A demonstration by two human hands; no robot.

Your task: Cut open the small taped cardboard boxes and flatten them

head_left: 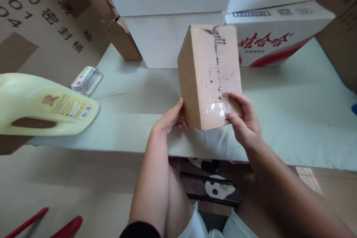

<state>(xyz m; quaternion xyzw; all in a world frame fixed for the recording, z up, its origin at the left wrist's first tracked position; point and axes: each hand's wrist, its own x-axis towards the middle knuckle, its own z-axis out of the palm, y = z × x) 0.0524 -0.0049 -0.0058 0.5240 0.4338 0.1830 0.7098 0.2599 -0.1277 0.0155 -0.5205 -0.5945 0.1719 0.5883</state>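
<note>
Between my two hands is a small brown cardboard box (209,63), tilted above the pale green table cover. Black marks run down its facing side, and a strip of clear tape (216,111) shines near its lower edge. My left hand (173,117) grips the box at its lower left side, thumb up along the edge and the other fingers partly hidden beneath. My right hand (245,121) holds its lower right corner, with thumb and forefinger on the taped face. The top edge of the box overlaps the white cartons behind it in view.
A pale yellow jug (64,100) lies at the left edge, near a clear plastic pack (87,80). White cartons stand at the back, one with red lettering (279,41). A large printed cardboard box (55,15) rises at left. Red objects (68,227) lie on the floor.
</note>
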